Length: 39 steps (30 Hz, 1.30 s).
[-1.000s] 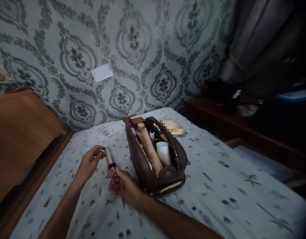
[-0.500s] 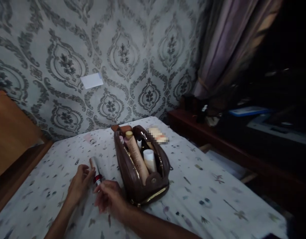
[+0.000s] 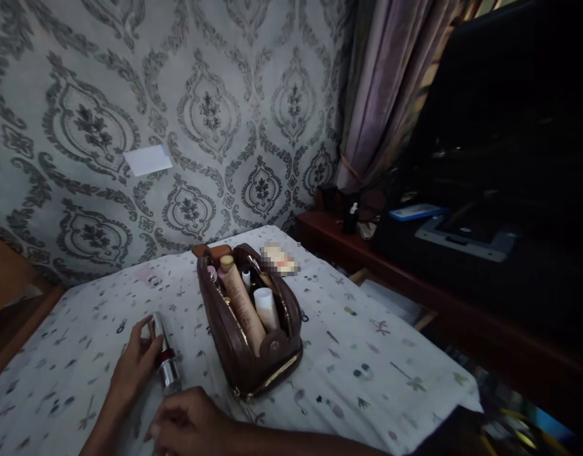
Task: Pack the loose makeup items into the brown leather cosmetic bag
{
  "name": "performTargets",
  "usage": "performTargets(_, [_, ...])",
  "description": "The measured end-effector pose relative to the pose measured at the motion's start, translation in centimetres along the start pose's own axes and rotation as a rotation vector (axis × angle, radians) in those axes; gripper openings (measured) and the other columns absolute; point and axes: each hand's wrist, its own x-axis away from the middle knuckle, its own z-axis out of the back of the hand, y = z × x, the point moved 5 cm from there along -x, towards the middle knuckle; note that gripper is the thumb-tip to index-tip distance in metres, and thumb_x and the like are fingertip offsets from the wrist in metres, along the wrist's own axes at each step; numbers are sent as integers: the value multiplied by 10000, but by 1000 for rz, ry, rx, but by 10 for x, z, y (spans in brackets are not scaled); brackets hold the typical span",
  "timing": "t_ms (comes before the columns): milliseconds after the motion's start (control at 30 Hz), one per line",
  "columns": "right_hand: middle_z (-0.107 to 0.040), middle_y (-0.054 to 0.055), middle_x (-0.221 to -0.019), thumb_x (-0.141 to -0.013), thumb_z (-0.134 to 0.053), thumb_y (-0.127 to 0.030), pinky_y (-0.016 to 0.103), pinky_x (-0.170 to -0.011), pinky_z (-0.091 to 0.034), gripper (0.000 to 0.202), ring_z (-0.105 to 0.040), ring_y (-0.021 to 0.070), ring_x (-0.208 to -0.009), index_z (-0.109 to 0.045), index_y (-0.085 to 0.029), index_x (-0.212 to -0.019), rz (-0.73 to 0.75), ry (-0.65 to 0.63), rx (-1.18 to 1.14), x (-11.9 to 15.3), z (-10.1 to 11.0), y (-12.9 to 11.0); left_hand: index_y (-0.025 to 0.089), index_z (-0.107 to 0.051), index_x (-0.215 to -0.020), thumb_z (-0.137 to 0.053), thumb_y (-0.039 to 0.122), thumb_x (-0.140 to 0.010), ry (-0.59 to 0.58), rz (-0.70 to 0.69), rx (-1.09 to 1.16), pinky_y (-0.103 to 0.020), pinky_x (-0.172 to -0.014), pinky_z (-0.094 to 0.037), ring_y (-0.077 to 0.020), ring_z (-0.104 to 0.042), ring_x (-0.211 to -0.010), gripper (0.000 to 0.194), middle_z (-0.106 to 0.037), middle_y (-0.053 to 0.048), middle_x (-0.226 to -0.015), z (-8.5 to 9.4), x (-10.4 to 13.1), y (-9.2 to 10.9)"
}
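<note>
Left hand (image 3: 137, 361) has thumb and fingers against the silver tube (image 3: 168, 372), can't tell if it's properly gripped. Tube's near end is just past the curled right hand (image 3: 191, 418); can't see if that's holding anything. Imo, pinch mid-barrel and keep it steady.

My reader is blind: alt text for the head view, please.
Left hand touching a silver cylindrical tube with a red band, right hand curled near its end, beside an open brown leather-look cosmetics bag on white printed cloth.

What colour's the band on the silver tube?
Dark red; the band shows best in the head view.
</note>
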Motion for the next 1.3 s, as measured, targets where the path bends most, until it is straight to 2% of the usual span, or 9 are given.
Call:
performTargets(100, [-547, -22, -634, -690, -653, -593, 186, -467, -366, 452, -488, 64, -504, -584, -148, -723, 11, -26, 56, 7, 1, 3, 206, -549, -1299, -378, 655, -789, -85, -43, -3, -442, -913, -504, -316, -677, -1012, 701, -722, -110, -1033, 0, 3, 7])
performTargets(200, [-552, -22, -635, -680, -665, -618, 189, -465, -371, 479, -487, 64, -492, -583, -149, -724, -7, -13, 65, 11, 2, 4, 221, -627, -1214, -382, 643, -786, -63, -58, -35, -454, -988, -457, -334, -614, -1146, 649, -679, -121, -1192, 2, 5, 11])
performTargets(367, [-552, -36, -597, -632, -662, -689, 190, -417, -370, 546, -461, 55, -405, -566, -158, -712, -33, 9, -16, 7, 2, -1, 227, -628, -1155, -477, 679, -752, -29, -21, 18, -400, -804, -510, -292, -666, -858, 624, -702, -55, -888, 2, 7, 7])
performTargets(467, [-558, -32, -592, -712, -622, -617, 188, -411, -341, 467, -470, 65, -419, -590, -153, -759, -1, 133, -4, 2, 9, -10, 205, -618, -1129, -578, 647, -701, -30, -4, 143, -330, -659, -475, -227, -597, -670, 617, -586, 14, -669, 3, 7, 3])
performTargets(633, [-558, -35, -638, -801, -553, -440, 204, -478, -360, 282, -503, 87, -511, -613, -172, -861, 179, 457, 51, -8, 32, -26, 178, -580, -1194, -707, 516, -637, -16, 135, 605, -266, -580, -436, -166, -568, -631, 663, -587, 16, -724, 8, 11, -2])
performTargets(733, [-547, -46, -610, -787, -579, -449, 211, -456, -346, 300, -498, 108, -505, -613, -197, -947, 175, 561, 94, -19, 40, -22, 224, -534, -1307, -752, 456, -627, 3, 184, 836, -231, -535, -407, -126, -526, -552, 751, -521, 60, -633, 10, 11, -2])
performTargets(967, [-651, 23, -845, -760, -635, -604, 238, -473, -436, 432, -621, 140, -591, -609, -196, -901, 92, 419, -116, -29, 24, -8, 359, -264, -1486, -785, 302, -665, -40, 177, 1143, -230, -599, -460, -115, -564, -596, 975, -564, 73, -682, 9, 17, 5])
performTargets(1133, [-668, 21, -821, -645, -778, -590, 250, -499, -448, 562, -655, 158, -588, -593, -188, -991, 46, 339, -316, -26, 22, -3, 288, -439, -1359, -817, 288, -648, -82, 161, 1274, -231, -602, -468, -111, -584, -618, 805, -593, 51, -739, 2, 18, 6])
performTargets(1300, [-681, 5, -800, -612, -826, -536, 228, -514, -424, 572, -641, 128, -581, -609, -185, -1009, 40, 369, -319, -22, 27, -6, 219, -545, -1121, -830, 336, -646, -80, 174, 1315, -225, -582, -464, -103, -583, -598, 566, -619, 38, -747, -1, 15, 4])
